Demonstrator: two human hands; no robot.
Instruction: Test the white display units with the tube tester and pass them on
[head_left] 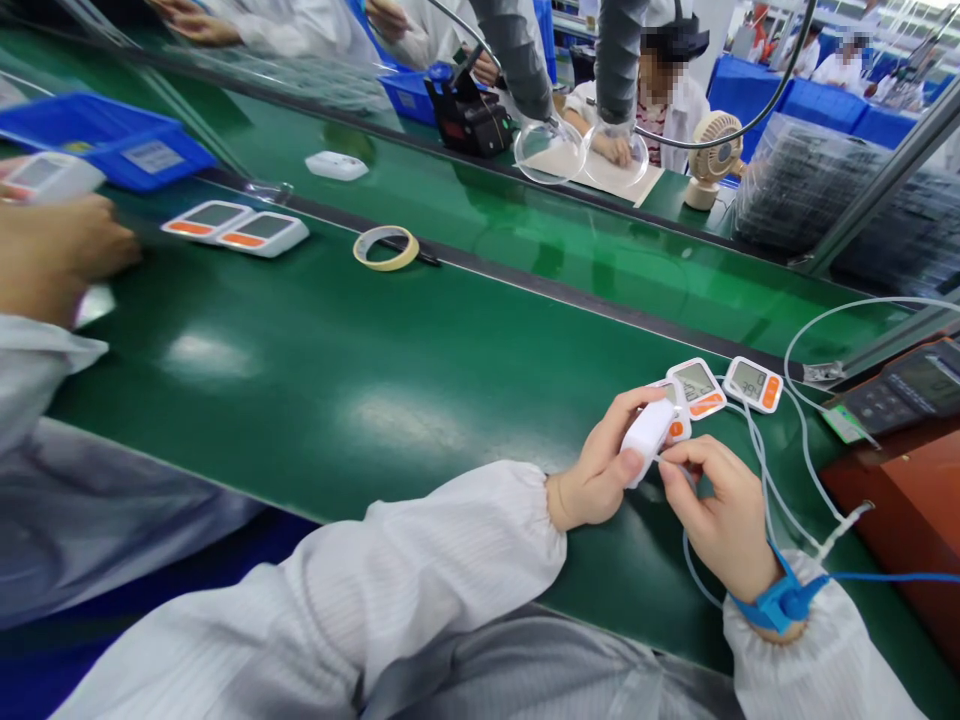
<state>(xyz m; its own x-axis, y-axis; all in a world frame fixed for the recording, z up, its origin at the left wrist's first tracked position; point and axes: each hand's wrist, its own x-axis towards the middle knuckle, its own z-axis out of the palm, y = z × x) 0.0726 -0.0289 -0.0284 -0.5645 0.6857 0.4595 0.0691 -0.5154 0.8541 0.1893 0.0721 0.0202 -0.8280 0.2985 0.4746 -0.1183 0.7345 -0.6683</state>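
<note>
My left hand point(596, 470) grips a small white digital monitor point(646, 440), tilted so that its edge faces me. Close beside it, my right hand point(716, 510) pinches a thin white tube point(690, 570) at the monitor's side. Whether the tube's end sits inside the monitor is hidden by my fingers. Just behind my hands lie more monitors with grey screens and orange buttons: one partly covered point(679, 428), a second one point(696, 385), and a third point(754, 385) showing digits. Tubes run among them. A blue wrist strap point(784, 600) circles my right wrist.
At right, an orange-brown box point(907, 490) carries a dark gauge point(915, 385). A tape roll point(385, 248) and two monitors point(236, 228) lie left on the green table point(337, 370). A co-worker's blurred hand point(64, 245) holds another monitor near a blue tray point(161, 160).
</note>
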